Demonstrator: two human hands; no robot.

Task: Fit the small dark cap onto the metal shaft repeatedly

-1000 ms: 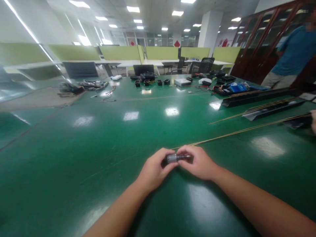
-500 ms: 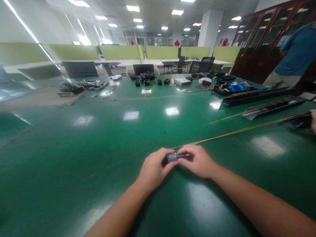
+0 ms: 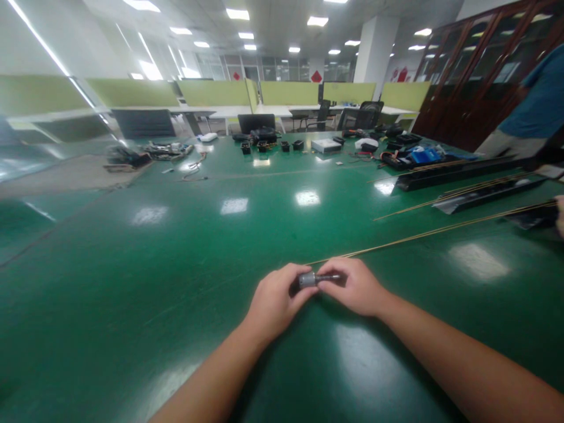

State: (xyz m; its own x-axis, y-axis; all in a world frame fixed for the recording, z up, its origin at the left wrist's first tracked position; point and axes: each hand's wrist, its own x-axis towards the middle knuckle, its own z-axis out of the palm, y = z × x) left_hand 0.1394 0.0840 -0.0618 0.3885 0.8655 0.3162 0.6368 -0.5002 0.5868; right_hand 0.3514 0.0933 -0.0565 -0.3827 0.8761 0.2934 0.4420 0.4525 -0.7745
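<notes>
A small grey cylinder with a thin dark shaft [image 3: 308,279] is held level between my two hands, low over the green tabletop [image 3: 198,235]. My left hand [image 3: 272,296] is closed round the grey cylinder, thumb and fingers hiding its left end. On the other side, the thumb and fingertips of my right hand [image 3: 356,286] pinch the dark shaft, whose pale tip shows inside the curled fingers. What exactly the piece is, I cannot tell. Just beyond my hands, long thin brass-coloured rods [image 3: 408,238] run off to the right.
Black angled channels [image 3: 449,176] with more thin rods lie at the right. Another person's hand [image 3: 559,214] shows at the right edge, and a person in a blue shirt [image 3: 540,100] stands behind. Small black boxes [image 3: 263,146], a white box [image 3: 326,145] and cables line the far side.
The person in the blue shirt has shifted to the right. My hands keep almost the same hold and place.
</notes>
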